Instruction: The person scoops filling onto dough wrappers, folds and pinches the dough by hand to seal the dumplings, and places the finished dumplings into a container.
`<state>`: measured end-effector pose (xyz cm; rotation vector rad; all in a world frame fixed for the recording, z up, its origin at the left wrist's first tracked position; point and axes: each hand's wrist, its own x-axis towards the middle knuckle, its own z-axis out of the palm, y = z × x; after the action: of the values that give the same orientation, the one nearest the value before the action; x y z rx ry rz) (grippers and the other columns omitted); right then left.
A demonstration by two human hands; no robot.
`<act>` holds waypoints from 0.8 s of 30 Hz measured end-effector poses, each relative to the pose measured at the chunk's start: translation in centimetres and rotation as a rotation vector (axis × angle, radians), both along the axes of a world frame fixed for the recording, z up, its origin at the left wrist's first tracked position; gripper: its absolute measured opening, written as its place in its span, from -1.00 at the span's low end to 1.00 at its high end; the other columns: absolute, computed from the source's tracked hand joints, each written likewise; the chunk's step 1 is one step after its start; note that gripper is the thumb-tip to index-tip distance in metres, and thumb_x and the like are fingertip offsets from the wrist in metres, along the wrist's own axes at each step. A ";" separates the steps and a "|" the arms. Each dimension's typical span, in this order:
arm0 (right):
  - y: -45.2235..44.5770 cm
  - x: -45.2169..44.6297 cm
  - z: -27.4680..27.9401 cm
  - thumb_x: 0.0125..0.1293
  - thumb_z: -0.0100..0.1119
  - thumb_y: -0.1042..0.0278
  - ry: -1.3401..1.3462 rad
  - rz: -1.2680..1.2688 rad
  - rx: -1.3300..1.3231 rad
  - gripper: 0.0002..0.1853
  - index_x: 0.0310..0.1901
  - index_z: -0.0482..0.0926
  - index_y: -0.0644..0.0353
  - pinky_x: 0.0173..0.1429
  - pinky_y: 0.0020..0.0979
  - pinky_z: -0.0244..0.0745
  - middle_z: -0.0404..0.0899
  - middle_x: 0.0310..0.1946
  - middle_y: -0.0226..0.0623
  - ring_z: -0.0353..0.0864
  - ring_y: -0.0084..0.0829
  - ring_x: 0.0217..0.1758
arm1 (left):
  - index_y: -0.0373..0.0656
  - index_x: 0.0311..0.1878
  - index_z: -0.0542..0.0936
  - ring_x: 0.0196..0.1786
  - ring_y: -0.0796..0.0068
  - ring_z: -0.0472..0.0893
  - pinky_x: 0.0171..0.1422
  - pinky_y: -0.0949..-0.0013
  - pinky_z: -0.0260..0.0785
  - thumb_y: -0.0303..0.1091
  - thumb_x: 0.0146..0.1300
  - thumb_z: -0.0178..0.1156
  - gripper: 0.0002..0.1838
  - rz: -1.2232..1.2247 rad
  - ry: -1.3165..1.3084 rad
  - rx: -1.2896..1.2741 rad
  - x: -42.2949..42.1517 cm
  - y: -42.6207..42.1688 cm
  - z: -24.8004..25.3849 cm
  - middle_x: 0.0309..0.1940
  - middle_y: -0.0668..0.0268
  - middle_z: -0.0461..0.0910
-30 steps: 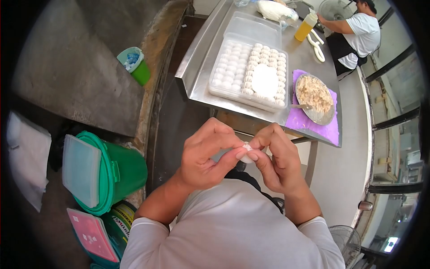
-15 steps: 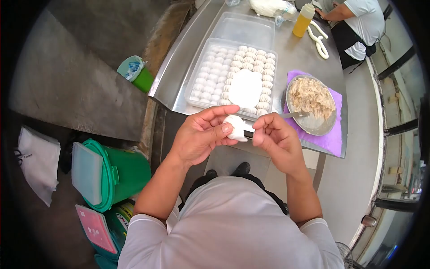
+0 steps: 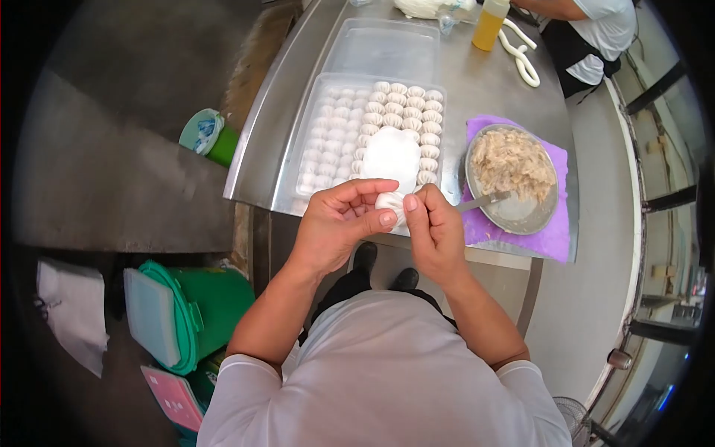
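Near the table's front edge I hold a white dumpling (image 3: pixel 391 207), its top gathered in pleats. My left hand (image 3: pixel 335 223) cups it between the thumb and fingers. On its right side my right hand (image 3: pixel 438 227) pinches the dough with thumb and forefinger. Just beyond them, a stack of flat white dough wrappers (image 3: pixel 391 155) lies on rows of pleated dumplings (image 3: pixel 412 112) in a clear plastic tray (image 3: pixel 304 160). A metal spatula (image 3: pixel 480 201) reaches from behind my right hand onto a metal bowl (image 3: pixel 514 221) of pale filling (image 3: pixel 514 160); its handle is hidden.
The bowl stands on a purple cloth (image 3: pixel 551 231) on the steel table (image 3: pixel 456 89). Behind are a bottle of yellow liquid (image 3: pixel 490 26), dough ropes (image 3: pixel 525 63) and another person (image 3: pixel 596 37). Green bins (image 3: pixel 216 298) stand at lower left.
My right hand has moved left onto the dumpling, whose loose dough edge is now gathered into pleats. The view has shifted slightly.
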<state>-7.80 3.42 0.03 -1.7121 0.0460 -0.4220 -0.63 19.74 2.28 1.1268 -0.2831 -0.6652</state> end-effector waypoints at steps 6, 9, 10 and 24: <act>1.0 3.3 -0.3 0.59 0.13 0.27 0.178 -0.069 0.302 -0.81 -0.13 0.53 0.23 -0.33 -0.49 0.29 0.48 -0.43 -0.42 0.33 -0.64 -0.42 | -0.34 0.18 0.63 -0.12 0.63 0.63 0.02 0.53 0.56 -0.58 0.20 0.46 -0.55 -0.039 -0.140 0.077 7.4 0.0 -0.8 -0.12 0.30 0.67; 0.3 4.4 -0.1 0.57 0.16 0.29 0.229 -0.159 0.308 -0.82 -0.01 0.57 0.24 -0.27 -0.57 0.30 0.50 -0.36 -0.49 0.37 -0.68 -0.35 | -0.31 0.07 0.67 -0.16 0.64 0.63 -0.04 0.49 0.54 -0.51 0.19 0.48 -0.62 0.174 -0.514 0.422 16.0 0.0 -2.5 -0.16 0.36 0.70; 0.3 4.5 -0.4 0.57 0.16 0.29 0.233 -0.165 0.308 -0.82 -0.01 0.57 0.24 -0.27 -0.57 0.30 0.50 -0.36 -0.49 0.37 -0.68 -0.35 | -0.29 0.05 0.68 -0.18 0.63 0.64 -0.06 0.46 0.55 -0.49 0.18 0.49 -0.64 0.205 -0.579 0.487 18.5 -0.2 -2.9 -0.19 0.38 0.71; 1.2 3.7 -1.1 0.52 0.21 0.37 0.306 -0.175 0.253 -0.85 -0.05 0.59 0.28 -0.22 -0.63 0.28 0.49 -0.35 -0.60 0.35 -0.76 -0.30 | -0.11 -0.02 0.74 -0.03 0.06 0.65 0.10 0.09 0.51 -0.48 0.22 0.38 -0.75 0.120 -1.146 0.948 28.0 -6.3 -9.1 -0.15 0.10 0.65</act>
<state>-4.13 4.63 -1.12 -1.5138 0.4553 -0.2662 27.36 13.41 -6.83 2.3628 -0.9129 0.0850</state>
